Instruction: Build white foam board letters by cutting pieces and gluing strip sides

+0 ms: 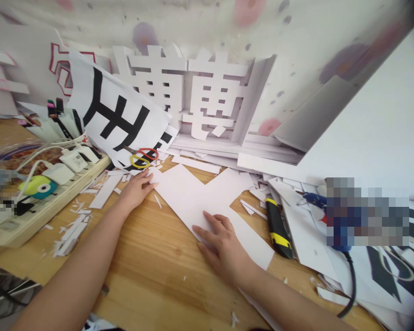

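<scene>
A white cut board (200, 197) lies flat on the wooden surface (148, 271). The right hand (222, 239) rests on it, fingers spread wide, gripping nothing. The left hand (138, 191) touches its far left tip, fingers slightly apart. Scissors (144, 157) sit just beyond that hand; a black-and-yellow cutter (278, 228) lies right of the board.

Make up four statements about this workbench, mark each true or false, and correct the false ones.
1. The right hand rests on the flat white cut-out board. True.
2. The black-and-yellow utility knife is in the left hand. False: it lies right of the board, in neither hand.
3. The scissors with red and yellow handles lie near the left hand. True.
4. The cream power strip is right of the board. False: it is left.
</scene>
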Demonstrator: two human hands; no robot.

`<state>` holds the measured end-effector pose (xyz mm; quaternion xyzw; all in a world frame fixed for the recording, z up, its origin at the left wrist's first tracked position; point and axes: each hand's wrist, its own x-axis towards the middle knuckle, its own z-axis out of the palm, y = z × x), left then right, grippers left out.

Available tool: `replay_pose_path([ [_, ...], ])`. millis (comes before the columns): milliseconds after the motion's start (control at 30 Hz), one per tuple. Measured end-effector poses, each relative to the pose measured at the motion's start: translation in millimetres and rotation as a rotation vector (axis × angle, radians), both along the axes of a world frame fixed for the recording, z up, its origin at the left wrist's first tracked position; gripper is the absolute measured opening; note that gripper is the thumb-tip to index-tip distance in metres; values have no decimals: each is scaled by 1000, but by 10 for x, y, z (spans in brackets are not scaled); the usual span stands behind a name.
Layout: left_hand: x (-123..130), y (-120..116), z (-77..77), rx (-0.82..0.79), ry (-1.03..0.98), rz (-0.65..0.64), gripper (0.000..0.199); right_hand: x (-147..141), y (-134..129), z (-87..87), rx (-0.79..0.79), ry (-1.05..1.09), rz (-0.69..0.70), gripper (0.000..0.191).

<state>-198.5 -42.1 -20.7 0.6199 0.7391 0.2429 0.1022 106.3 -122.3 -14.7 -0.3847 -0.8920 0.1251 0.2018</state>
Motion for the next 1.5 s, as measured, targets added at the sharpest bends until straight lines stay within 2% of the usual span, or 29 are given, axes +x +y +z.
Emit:
replay_pose_path([
  [533, 40, -4, -19, -7, 41, -26, 41, 4, 24, -20, 11, 29, -9, 38],
  [1267, 86, -33, 74, -78, 41, 12, 45, 8, 31, -11, -13, 24, -5, 37],
  [1367, 113, -41, 81, -102, 72, 13, 52, 4, 38, -13, -5, 32, -6, 37],
  [1500, 146, -52, 93, -133, 165, -20, 74, 9, 45, 27, -11, 36, 7, 32],
])
